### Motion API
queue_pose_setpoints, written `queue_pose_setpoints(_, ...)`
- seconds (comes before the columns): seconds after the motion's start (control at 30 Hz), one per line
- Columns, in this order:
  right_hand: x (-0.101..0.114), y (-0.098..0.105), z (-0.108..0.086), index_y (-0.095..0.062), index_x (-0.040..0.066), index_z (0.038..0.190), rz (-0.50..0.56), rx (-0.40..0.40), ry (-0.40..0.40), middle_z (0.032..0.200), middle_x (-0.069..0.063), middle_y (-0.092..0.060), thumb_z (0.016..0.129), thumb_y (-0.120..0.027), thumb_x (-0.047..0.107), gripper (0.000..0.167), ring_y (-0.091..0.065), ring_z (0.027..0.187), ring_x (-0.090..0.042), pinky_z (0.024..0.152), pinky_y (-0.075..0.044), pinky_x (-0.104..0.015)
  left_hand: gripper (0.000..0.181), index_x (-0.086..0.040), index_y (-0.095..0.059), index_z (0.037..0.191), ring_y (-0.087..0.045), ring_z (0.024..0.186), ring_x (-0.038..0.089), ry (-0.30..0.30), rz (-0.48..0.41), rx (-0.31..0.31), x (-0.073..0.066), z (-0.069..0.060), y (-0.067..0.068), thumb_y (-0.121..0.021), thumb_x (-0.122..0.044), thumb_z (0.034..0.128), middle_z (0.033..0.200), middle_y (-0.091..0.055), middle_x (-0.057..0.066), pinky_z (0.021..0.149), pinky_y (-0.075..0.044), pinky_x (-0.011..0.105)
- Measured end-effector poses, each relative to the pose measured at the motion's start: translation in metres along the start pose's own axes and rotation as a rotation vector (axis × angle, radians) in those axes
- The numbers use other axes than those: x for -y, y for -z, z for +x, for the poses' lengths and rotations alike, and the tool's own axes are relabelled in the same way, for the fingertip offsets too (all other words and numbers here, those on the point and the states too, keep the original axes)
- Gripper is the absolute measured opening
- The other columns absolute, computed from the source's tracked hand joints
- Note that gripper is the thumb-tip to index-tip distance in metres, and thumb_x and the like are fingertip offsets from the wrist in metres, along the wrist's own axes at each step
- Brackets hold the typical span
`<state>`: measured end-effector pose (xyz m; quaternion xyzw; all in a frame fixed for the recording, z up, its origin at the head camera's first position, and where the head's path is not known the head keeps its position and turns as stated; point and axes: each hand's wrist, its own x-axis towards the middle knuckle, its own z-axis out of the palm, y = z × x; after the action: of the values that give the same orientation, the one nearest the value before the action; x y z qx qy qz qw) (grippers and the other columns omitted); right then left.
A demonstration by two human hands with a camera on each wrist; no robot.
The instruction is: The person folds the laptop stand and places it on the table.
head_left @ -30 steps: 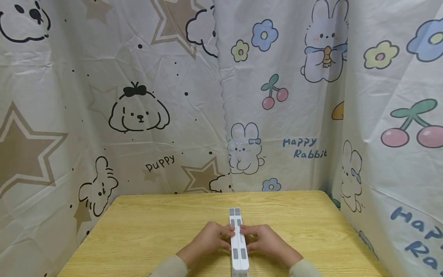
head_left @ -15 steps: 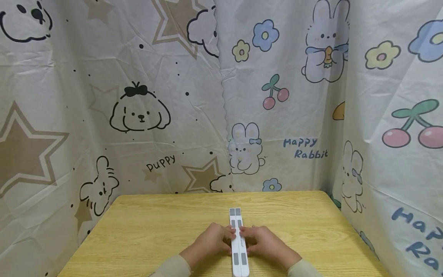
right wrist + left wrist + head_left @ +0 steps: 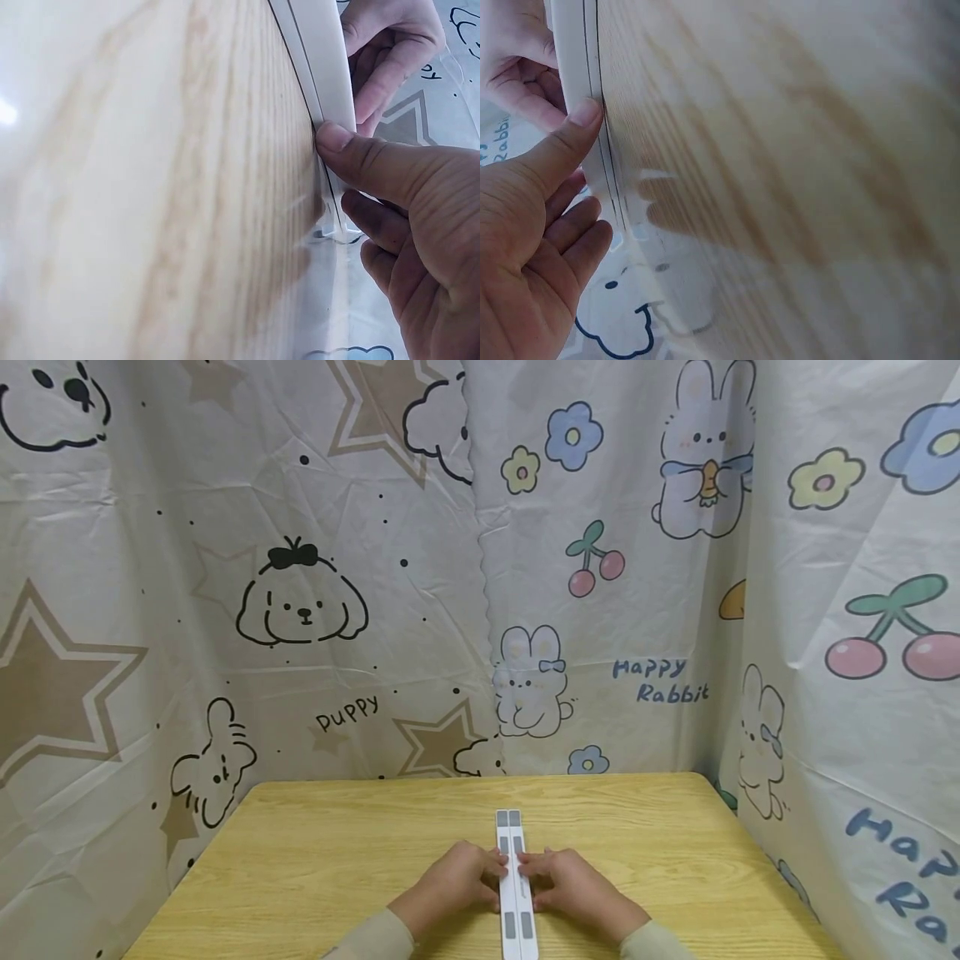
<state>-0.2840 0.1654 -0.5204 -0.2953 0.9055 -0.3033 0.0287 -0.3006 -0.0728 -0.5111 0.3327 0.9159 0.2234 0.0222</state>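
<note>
A white folding laptop stand with grey pads lies folded into a long narrow bar, pointing away from me on the table. My left hand holds its left side, and my right hand holds the right side opposite. In the left wrist view the left thumb presses on the edge of the laptop stand, with the other fingers curled below the thumb. The right wrist view has the right thumb on the near side of the laptop stand. The stand's near end runs out of the head view.
The stand is on a yellow wood-grain table with rounded far corners. A printed curtain with puppies, rabbits and stars hangs behind the table and along both sides.
The near end of the laptop stand has dropped out of the bottom of the head view; a second ago its end face showed. Both hands keep hold, almost in the same place.
</note>
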Motion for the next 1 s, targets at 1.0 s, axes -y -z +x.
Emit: queue_pose_setpoints(1.0, 0.006, 0.010, -0.008, -0.076, 0.019, 0.120, -0.343, 0.020, 0.152, 0.133, 0.002, -0.069, 0.095, -0.073, 0.031, 0.028, -0.063, 0.128, -0.023, 0.113, -0.046, -0.050, 0.037, -0.014, -0.080, 0.112, -0.063, 0.128, 0.017, -0.012, -0.138, 0.038, -0.007, -0.013, 0.012, -0.083, -0.039, 0.0838, 0.124, -0.073, -0.005, 0.109, -0.050, 0.036)
